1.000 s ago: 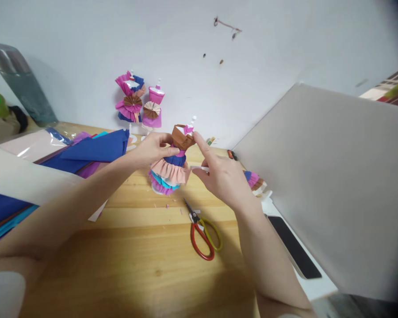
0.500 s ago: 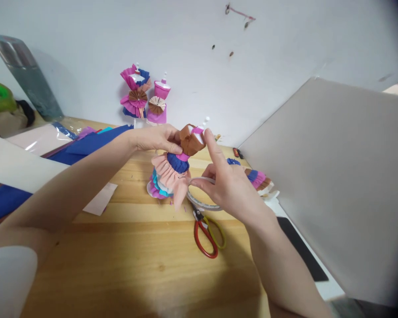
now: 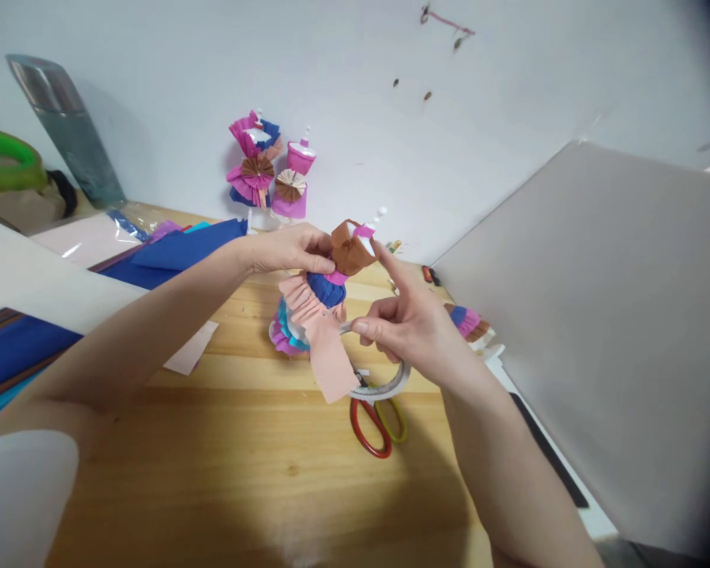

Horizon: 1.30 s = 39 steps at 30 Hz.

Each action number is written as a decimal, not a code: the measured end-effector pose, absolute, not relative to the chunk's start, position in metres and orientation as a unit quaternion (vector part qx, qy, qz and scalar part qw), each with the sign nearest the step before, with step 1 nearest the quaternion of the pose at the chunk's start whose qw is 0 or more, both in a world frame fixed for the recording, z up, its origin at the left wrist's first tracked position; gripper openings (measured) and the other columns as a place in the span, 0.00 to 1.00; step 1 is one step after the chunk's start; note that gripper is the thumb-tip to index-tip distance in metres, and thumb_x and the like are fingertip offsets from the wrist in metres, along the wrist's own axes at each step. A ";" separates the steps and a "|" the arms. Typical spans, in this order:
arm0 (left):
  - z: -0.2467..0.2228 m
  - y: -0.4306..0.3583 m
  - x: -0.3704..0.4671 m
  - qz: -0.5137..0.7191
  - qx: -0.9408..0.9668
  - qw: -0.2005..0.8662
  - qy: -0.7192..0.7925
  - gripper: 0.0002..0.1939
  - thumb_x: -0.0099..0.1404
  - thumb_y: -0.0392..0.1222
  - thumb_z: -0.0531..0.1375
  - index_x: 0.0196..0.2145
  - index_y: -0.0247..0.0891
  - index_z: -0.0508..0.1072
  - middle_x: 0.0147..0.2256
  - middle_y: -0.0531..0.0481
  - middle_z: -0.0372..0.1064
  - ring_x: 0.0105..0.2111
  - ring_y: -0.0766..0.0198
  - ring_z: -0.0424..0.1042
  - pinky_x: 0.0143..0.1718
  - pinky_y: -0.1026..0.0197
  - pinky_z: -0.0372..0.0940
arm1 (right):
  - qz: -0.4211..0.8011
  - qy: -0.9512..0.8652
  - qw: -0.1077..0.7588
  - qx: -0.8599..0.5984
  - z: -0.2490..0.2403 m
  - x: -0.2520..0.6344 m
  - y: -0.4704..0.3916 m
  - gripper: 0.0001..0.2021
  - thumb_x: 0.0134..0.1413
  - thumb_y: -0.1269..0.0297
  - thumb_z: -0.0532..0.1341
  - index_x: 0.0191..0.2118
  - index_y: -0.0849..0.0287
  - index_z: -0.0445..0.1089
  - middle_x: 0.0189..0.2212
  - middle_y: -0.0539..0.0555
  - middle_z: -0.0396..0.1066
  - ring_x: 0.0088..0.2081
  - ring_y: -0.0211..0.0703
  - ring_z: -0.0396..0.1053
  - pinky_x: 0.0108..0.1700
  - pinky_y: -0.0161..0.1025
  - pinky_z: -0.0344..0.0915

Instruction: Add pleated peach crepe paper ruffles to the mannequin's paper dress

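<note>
Pale wall (image 3: 355, 87) bhnd wood tbl (image 3: 260, 489); grey panel (image 3: 621, 331) w/ slanted top edge, R side.

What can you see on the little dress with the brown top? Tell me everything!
The dress looks like crinkled paper on a white form with a knobbed tip. Below its brown top come a pink waist, a blue band, a peach ruffle, and turquoise, white and purple layers. A flat peach strip hangs in front. It leans toward the picture's right. The left hand grips it near the waist; the right hand's index finger seems to touch the top's rim.
</note>
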<state>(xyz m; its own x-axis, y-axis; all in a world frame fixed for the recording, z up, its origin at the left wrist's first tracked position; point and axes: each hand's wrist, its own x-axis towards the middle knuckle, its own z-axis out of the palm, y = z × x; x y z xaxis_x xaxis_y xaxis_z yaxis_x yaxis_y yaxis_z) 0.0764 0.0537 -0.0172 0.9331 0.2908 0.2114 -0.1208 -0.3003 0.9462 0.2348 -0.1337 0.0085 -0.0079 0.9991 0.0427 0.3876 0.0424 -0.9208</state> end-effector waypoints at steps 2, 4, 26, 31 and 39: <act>-0.022 0.054 0.076 0.191 0.781 0.592 0.058 0.11 0.52 0.39 0.68 0.34 0.33 0.77 0.31 0.51 0.74 0.34 0.65 0.73 0.43 0.59 0.68 | 0.418 -0.586 0.388 -0.575 0.007 0.235 -0.133 0.51 0.50 0.61 0.69 0.72 0.54 0.38 0.18 0.42 0.66 0.13 0.31 0.55 0.14 0.29 0.52; -0.026 0.054 0.075 0.206 0.773 0.596 0.061 0.12 0.53 0.39 0.68 0.35 0.32 0.77 0.32 0.50 0.75 0.35 0.64 0.73 0.44 0.59 0.68 | 0.451 -0.576 0.381 -0.566 0.004 0.235 -0.133 0.51 0.50 0.58 0.69 0.72 0.55 0.37 0.18 0.42 0.67 0.13 0.30 0.55 0.15 0.28 0.51; -0.033 0.026 0.058 0.332 0.748 0.569 0.084 0.30 0.54 0.56 0.67 0.50 0.36 0.71 0.50 0.41 0.71 0.52 0.53 0.69 0.50 0.57 0.65 | 0.651 -0.363 0.525 -0.410 -0.025 0.217 -0.163 0.40 0.47 0.62 0.71 0.65 0.57 0.53 0.28 0.53 0.78 0.21 0.41 0.74 0.24 0.35 0.70; -0.024 -0.014 0.040 0.499 0.699 0.391 0.332 0.11 0.63 0.48 0.58 0.36 0.38 0.71 0.36 0.49 0.71 0.38 0.63 0.68 0.42 0.61 0.64 | 0.665 -0.333 0.551 -0.378 -0.032 0.215 -0.165 0.26 0.48 0.62 0.71 0.52 0.57 0.63 0.30 0.53 0.79 0.22 0.39 0.75 0.25 0.32 0.72; -0.047 -0.110 0.012 0.130 0.799 0.521 0.271 0.22 0.64 0.51 0.56 0.18 0.36 0.61 0.19 0.56 0.51 0.22 0.70 0.51 0.23 0.62 0.45 | 0.656 -0.305 0.586 -0.365 -0.035 0.213 -0.169 0.18 0.49 0.57 0.72 0.39 0.58 0.66 0.28 0.51 0.78 0.16 0.34 0.71 0.22 0.29 0.71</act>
